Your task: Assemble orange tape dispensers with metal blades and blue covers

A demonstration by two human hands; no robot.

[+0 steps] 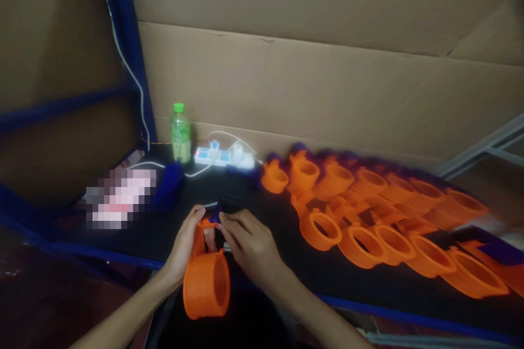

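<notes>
An orange plastic part (198,289) with a wide open ring hangs over the table's front edge, ring end toward me. My left hand (184,242) is wrapped round its narrower upper section. At that upper end sits a small dark blue piece (217,212), pinched between the thumb and fingers of my right hand (252,240). A thin pale ridged strip shows just behind the fingers; I cannot make out what it belongs to. My fingers partly hide the spot where blue and orange meet.
Several similar orange ring parts (321,229) lie in two rows on the black table (270,251) to the right. Toward the back stand a green-capped bottle (180,136) and a white power strip (223,158) with cables. A blue post (131,38) rises at left before cardboard walls (307,87).
</notes>
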